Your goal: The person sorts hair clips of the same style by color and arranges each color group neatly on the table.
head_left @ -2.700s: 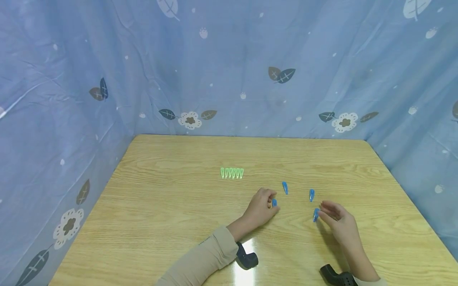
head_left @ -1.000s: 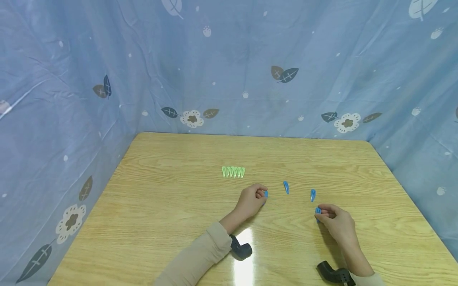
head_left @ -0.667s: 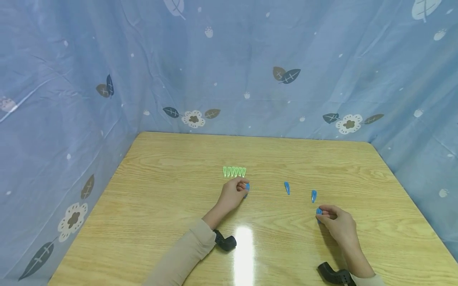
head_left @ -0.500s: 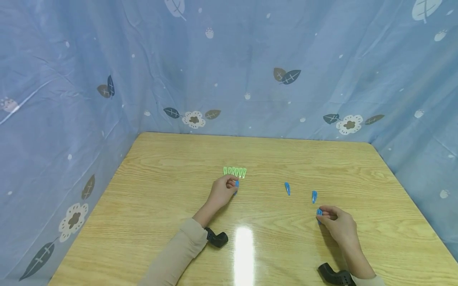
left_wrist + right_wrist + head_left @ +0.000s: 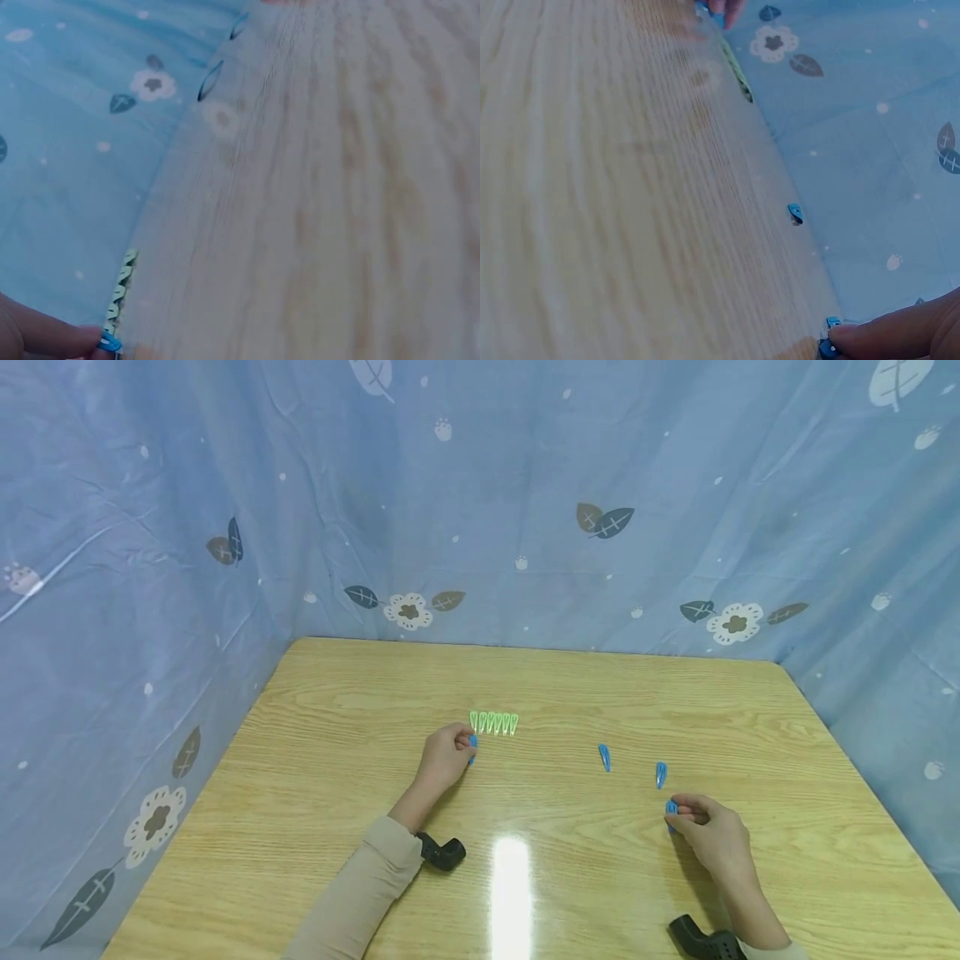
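My left hand pinches a blue snap hair clip just below the left end of a row of green hair clips. In the left wrist view the fingertips hold that clip beside the green row. Over on the right, my right hand pinches another blue hair clip between thumb and fingers, close over the table. Two loose blue clips lie between the hands: one upper left, the other just above the right hand. In the right wrist view, the thumb partly covers its clip.
The wooden table reaches back to a blue patterned curtain, which also hangs along both sides. A black wrist mount is on the left forearm and a second one on the right. Light glares off the table's front middle.
My left hand has taken up a blue clip and carried it left to under the green row. My right hand has closed its fingers on a blue clip and stayed nearly in place.
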### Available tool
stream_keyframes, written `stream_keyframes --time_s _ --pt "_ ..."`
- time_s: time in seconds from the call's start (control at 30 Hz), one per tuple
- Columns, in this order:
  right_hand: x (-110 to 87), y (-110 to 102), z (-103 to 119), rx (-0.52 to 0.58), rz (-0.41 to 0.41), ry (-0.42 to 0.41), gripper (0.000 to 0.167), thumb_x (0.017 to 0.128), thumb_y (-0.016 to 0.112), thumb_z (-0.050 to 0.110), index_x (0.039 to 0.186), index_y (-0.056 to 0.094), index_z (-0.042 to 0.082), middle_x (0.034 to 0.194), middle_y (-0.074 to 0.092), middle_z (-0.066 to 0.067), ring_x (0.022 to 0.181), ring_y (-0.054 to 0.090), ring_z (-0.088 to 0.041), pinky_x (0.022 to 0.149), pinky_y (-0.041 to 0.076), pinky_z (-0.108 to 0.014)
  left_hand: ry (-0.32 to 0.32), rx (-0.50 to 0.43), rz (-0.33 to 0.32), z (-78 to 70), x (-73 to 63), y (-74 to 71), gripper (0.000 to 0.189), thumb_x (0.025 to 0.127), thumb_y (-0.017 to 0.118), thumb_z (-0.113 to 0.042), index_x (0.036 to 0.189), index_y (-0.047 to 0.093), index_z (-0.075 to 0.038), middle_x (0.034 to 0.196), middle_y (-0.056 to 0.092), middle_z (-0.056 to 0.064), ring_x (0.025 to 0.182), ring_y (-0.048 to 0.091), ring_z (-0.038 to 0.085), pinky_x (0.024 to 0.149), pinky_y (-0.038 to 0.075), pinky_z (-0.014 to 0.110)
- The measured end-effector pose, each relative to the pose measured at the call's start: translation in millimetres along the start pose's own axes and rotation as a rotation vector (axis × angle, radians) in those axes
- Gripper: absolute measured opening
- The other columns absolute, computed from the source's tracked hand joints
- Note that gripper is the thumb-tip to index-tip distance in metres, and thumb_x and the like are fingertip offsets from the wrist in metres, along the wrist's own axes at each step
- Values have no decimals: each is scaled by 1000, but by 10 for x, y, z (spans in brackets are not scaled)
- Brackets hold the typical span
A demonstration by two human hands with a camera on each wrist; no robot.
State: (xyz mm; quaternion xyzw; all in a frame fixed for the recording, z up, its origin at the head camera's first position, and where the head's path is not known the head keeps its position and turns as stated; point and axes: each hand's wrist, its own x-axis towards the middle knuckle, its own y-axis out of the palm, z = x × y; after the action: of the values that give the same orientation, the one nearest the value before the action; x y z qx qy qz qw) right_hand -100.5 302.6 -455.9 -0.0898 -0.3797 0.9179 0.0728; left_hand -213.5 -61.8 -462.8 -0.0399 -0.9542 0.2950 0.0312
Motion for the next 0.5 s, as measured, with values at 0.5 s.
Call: stream_keyframes --time_s 0.5 --pt "18 16 -28 27 -1 26 40 90 65 15 121 58 -9 101 62 -13 81 56 -11 59 47 -19 23 80 -40 22 6 -34 22 85 70 -3 106 68 3 86 63 6 80 60 18 73 52 29"
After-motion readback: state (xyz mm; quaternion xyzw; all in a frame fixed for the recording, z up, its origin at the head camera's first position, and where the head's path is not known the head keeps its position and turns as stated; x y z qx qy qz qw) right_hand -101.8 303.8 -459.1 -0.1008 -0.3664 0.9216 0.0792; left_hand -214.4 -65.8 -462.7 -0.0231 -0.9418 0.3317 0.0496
